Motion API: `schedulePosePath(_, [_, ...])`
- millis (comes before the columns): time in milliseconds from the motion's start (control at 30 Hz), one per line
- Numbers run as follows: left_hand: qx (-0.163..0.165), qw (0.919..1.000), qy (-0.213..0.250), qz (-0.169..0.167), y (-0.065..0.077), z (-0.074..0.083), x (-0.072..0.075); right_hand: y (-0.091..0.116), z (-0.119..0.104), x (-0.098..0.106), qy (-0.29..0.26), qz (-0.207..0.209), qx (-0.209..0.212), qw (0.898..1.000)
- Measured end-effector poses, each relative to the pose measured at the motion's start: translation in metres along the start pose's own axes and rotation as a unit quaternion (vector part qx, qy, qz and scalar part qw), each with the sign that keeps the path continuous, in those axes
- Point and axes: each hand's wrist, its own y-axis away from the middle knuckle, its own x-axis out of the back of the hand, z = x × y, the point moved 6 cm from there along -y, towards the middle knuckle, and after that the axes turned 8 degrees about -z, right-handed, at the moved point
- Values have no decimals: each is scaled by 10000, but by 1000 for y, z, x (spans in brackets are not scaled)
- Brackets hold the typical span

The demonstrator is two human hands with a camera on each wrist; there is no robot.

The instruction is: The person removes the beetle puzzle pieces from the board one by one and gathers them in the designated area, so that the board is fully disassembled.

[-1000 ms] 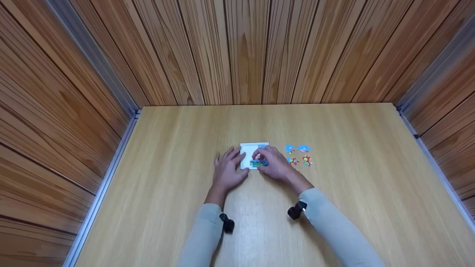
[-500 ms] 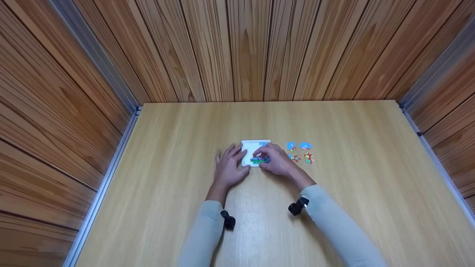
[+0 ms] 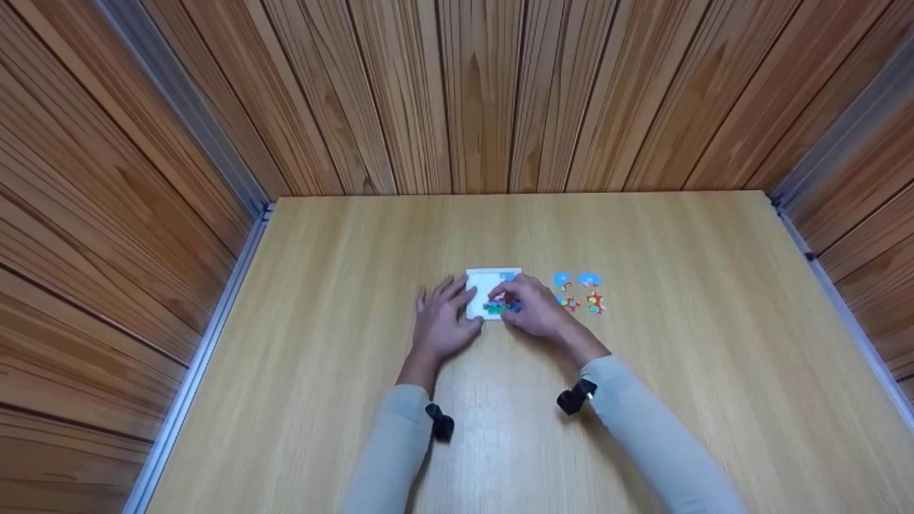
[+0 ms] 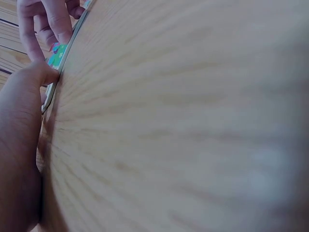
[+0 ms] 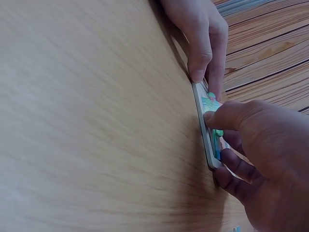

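Read as a clock centred on the white tray [image 3: 482, 283], a wall of grooved, reddish-brown planks [image 3: 93, 214] stands far off at 9 to 10 o'clock. A pale, smooth-knit sleeve [image 3: 391, 446] comes in from 7 o'clock, with a black wrist camera [image 3: 441, 423] at its cuff. The left hand [image 3: 444, 325] lies at 8 o'clock, its fingers spread and relaxed, thumb touching the tray's near edge. The tray is flat, square and thin-rimmed, on the finely grained table [image 3: 493, 428]. Inside it, a green-and-blue jigsaw section [image 3: 495, 309] sits at 6 o'clock and a sky-blue piece [image 3: 508, 275] at 1 o'clock. The right hand [image 3: 537, 307], at 4 o'clock, pinches the green-and-blue section between thumb and curled fingers, partly hiding it. Beyond, at 3 o'clock, 4 loose knobbed pieces [image 3: 595, 303] lie in 2 rows, blue above, red below.
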Motion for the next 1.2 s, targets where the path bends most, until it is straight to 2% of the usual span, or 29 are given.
schedulePosePath(167, [6, 10000, -53, 34, -2, 1, 0, 1, -1, 2, 17, 95, 179, 9998])
schedulePosePath(333, [39, 10000, -37, 13, -2, 1, 0, 0, 0, 2, -49, 6, 318, 9995])
schedulePosePath(400, [57, 10000, -3, -4, -1, 0, 0, -3, 9, -1, -14, 56, 459, 9989])
schedulePosePath(567, [16, 10000, -7, 37, -1, 1, 0, -3, 7, 1, -26, 22, 650, 9979])
schedulePosePath(633, [-8, 10000, -29, 65, -1, 0, 1, 0, -2, 5, -73, -82, 603, 9981])
schedulePosePath(867, [-19, 10000, 5, 81, -1, -1, 1, 0, -4, 4, -102, -273, 255, 9992])
schedulePosePath(1200, [-25, 10000, 6, 95, -2, 0, 1, -1, -1, 4, -99, -262, 337, 9990])
